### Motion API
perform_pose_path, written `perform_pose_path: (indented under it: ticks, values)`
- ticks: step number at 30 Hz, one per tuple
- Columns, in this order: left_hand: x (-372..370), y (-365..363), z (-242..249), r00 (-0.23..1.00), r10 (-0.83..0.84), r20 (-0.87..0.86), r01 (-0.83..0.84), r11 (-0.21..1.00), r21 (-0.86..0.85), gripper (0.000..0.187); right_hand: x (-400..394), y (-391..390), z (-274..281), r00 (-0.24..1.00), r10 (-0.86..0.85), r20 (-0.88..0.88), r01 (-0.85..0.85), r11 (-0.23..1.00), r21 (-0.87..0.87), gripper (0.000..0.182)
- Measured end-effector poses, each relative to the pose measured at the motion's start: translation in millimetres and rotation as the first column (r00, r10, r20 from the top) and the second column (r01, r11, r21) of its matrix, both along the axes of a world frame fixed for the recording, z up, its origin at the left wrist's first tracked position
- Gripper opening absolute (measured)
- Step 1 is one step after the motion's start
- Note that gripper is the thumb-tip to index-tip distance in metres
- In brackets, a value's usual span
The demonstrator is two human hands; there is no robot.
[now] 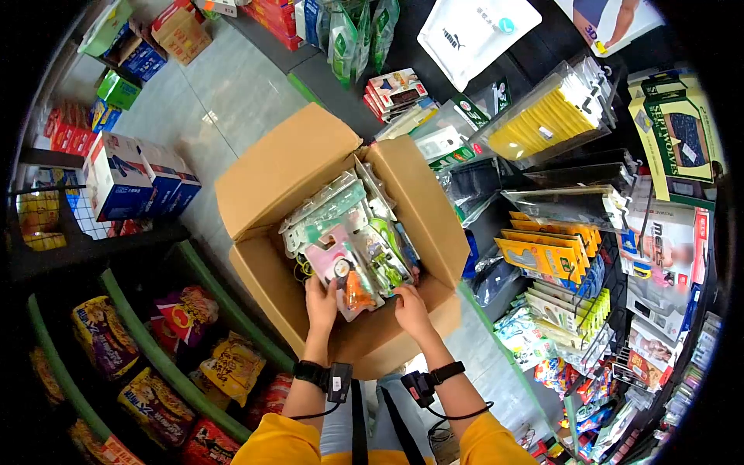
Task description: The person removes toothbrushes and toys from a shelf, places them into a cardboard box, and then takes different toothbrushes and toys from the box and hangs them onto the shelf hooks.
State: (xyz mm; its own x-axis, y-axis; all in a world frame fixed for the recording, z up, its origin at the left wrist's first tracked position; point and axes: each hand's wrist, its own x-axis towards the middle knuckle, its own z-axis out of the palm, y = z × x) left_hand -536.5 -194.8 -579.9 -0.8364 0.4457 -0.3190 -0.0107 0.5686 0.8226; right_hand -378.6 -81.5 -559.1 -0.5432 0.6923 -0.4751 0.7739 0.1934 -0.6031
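An open cardboard box (263,182) stands in front of me with its flaps spread, holding several clear blister packs. My left hand (321,304) pinches the lower left edge of a pink-backed blister pack (329,252) with an orange and black item inside. My right hand (412,310) has its fingers curled at the lower end of a blister pack with bright green items (384,256), which lies beside the pink one. More clear and pale green packs (325,205) lie behind these, partly covered. Both wrists wear black straps with small devices.
On the left, dark shelves with green edges (155,341) hold snack bags (232,366). White and blue cartons (136,174) stand above them. At right, hooks carry yellow packs (535,128) and orange cards (542,252). Grey tiled floor (205,101) lies behind the box.
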Motion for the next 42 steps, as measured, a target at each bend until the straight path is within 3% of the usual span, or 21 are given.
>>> perform_pose_path:
  ticks: [2, 3, 7, 9, 11, 12, 13, 17, 22, 24, 26, 27, 28, 30, 32, 35, 39, 40, 42]
  values:
    - [-11, -9, 10, 0.999, 0.027, 0.035, -0.022, 0.993, -0.117, 0.02, 1, -1, -11, 0.997, 0.074, -0.025, -0.068, 0.982, 0.174, 0.033]
    - [-9, -10, 5, 0.999, 0.043, -0.026, -0.045, 0.996, -0.071, 0.019, 1, 3, -9, 0.997, 0.068, 0.031, -0.068, 0.998, 0.015, 0.041]
    - [-15, -18, -2, 0.998, -0.053, -0.023, 0.051, 0.994, -0.097, 0.019, -14, 23, -5, 0.983, 0.131, 0.127, -0.143, 0.986, 0.087, 0.048]
    - [-11, -17, -1, 0.999, -0.05, -0.005, 0.05, 0.997, -0.061, 0.019, -19, 32, -6, 0.955, 0.181, 0.235, -0.174, 0.983, -0.051, 0.055]
    - [-10, -17, -5, 1.0, -0.023, 0.012, 0.023, 0.999, -0.029, 0.018, -22, 35, -25, 0.939, 0.174, 0.298, -0.156, 0.984, -0.084, 0.056]
    - [-10, -15, -4, 0.975, 0.043, 0.217, -0.045, 0.999, 0.005, 0.018, -28, 37, -29, 0.916, 0.169, 0.363, -0.136, 0.984, -0.116, 0.058]
    - [-7, -15, -2, 0.975, 0.042, 0.217, -0.044, 0.999, 0.006, 0.018, -28, 37, -29, 0.901, 0.192, 0.389, -0.142, 0.978, -0.155, 0.059]
    - [-5, -16, -9, 0.959, 0.012, 0.283, -0.012, 1.0, -0.004, 0.018, -23, 41, -30, 0.921, 0.117, 0.372, -0.081, 0.991, -0.111, 0.058]
    - [-1, -2, -1, 0.966, 0.019, 0.256, -0.021, 1.0, 0.006, 0.017, -23, 36, 10, 0.956, 0.179, 0.232, -0.215, 0.967, 0.138, 0.056]
    - [2, -1, -6, 0.974, 0.01, 0.228, -0.01, 1.0, -0.001, 0.016, -28, 12, 28, 0.967, 0.202, 0.154, -0.229, 0.957, 0.181, 0.054]
    - [5, -7, -30, 0.96, 0.011, 0.28, -0.034, 0.997, 0.075, 0.016, -36, 6, 40, 0.949, 0.242, 0.203, -0.272, 0.953, 0.133, 0.055]
    - [5, -5, -24, 0.961, 0.006, 0.275, -0.027, 0.997, 0.075, 0.016, -39, -7, 45, 0.966, 0.249, 0.071, -0.258, 0.947, 0.19, 0.056]
    - [5, -2, -19, 0.943, -0.012, 0.332, -0.026, 0.993, 0.112, 0.018, -39, -7, 48, 0.97, 0.237, 0.056, -0.243, 0.958, 0.15, 0.054]
    - [4, 3, -5, 0.923, -0.046, 0.381, -0.013, 0.988, 0.151, 0.021, -41, -20, 61, 0.945, 0.322, -0.052, -0.301, 0.922, 0.245, 0.049]
    - [2, 7, 5, 0.839, -0.017, 0.544, -0.121, 0.969, 0.216, 0.024, -41, -25, 65, 0.934, 0.353, -0.056, -0.319, 0.895, 0.311, 0.05]
    - [1, 16, 39, 0.763, 0.037, 0.645, -0.209, 0.959, 0.192, 0.03, -39, -29, 76, 0.91, 0.409, -0.067, -0.351, 0.846, 0.401, 0.05]
    - [10, 17, 60, 0.733, 0.001, 0.681, -0.256, 0.927, 0.274, 0.042, -37, -40, 93, 0.854, 0.515, -0.075, -0.401, 0.743, 0.536, 0.04]
    - [17, 21, 66, 0.659, 0.038, 0.751, -0.429, 0.839, 0.334, 0.044, -37, -41, 99, 0.823, 0.565, -0.059, -0.439, 0.699, 0.564, 0.038]
    - [20, 19, 78, 0.653, -0.006, 0.757, -0.417, 0.832, 0.367, 0.045, -34, -43, 109, 0.816, 0.578, -0.028, -0.44, 0.65, 0.62, 0.036]
